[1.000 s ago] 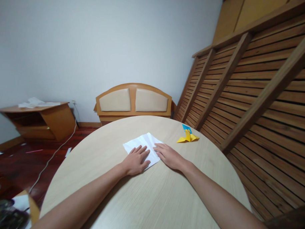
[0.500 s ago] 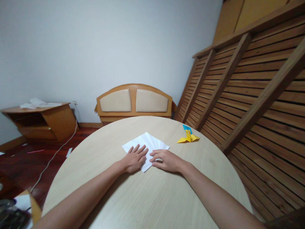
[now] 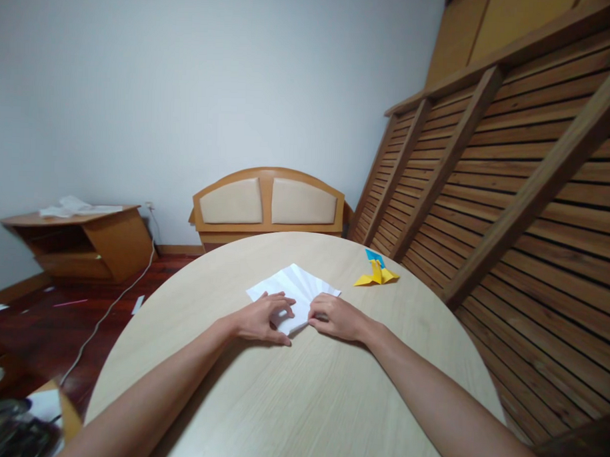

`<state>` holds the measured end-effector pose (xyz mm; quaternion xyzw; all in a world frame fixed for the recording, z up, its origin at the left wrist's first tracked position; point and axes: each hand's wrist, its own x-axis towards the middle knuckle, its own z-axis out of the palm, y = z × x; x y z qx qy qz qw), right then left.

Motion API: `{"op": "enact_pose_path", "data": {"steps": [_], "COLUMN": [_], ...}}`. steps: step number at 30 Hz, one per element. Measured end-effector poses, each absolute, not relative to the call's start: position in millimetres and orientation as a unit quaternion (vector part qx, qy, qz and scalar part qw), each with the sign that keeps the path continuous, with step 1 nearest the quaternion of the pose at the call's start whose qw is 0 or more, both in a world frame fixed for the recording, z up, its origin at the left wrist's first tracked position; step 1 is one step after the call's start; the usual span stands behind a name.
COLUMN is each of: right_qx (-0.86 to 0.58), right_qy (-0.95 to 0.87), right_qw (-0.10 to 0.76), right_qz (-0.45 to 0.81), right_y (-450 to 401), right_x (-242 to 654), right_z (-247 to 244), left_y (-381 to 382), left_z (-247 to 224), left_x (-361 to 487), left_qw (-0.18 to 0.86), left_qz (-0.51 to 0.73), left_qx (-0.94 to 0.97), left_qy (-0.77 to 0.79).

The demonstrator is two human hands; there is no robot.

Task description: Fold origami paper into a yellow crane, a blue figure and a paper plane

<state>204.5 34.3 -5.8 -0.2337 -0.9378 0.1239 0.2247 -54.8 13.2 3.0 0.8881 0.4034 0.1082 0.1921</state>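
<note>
- creased white paper (image 3: 292, 279) is flat-ish on the round counter (image 3: 289, 401), between both hands
- left hand (image 3: 260, 320): fingers spread over the paper's left side, hiding a chunk
- right hand (image 3: 339, 318): fingers curled, pinching its near right edge
- yellow folded piece (image 3: 377, 274) right of the paper, partly blocking a blue one (image 3: 373, 256)
- dark shiny thing (image 3: 20, 428) way left of the paper, cut off, hard to ID

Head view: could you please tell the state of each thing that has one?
White paper, creased
Left hand, open over the white paper
Right hand, fingers pinched at the white paper's edge
Yellow paper figure, folded
Blue paper piece, folded
Headboard, upright
Slatted wooden panel, tilted
Cabinet, upper compartment open
</note>
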Motion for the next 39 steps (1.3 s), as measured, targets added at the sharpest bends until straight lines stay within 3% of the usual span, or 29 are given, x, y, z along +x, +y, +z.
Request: {"op": "enact_pose_path", "data": {"steps": [10, 14, 25, 32, 39], "right_qx": [-0.360, -0.379, -0.322, -0.315, -0.284], "right_qy": [-0.892, -0.878, -0.911, -0.922, -0.938], "right_qw": [0.243, 0.257, 0.234, 0.207, 0.184], "right_qz": [0.124, 0.139, 0.105, 0.090, 0.076], "right_y": [37.3, 38.9, 44.2, 42.1, 31.5], "right_x": [203.1, 203.6, 206.7, 209.7, 207.3], "right_z": [-11.3, -15.1, -18.7, -17.5, -4.5], "left_y": [18.3, 23.6, 29.0, 29.7, 26.2], "left_z": [-2.7, -7.4, -27.2, -31.6, -23.1], "left_x": [-44.6, -44.4, -43.9, -44.4, -35.9], "left_qw": [0.232, 0.199, 0.085, 0.058, 0.004], "left_qz": [0.205, 0.227, 0.249, 0.260, 0.166], "left_qx": [0.839, 0.840, 0.809, 0.835, 0.876], "left_qy": [0.449, 0.450, 0.526, 0.482, 0.453]}}
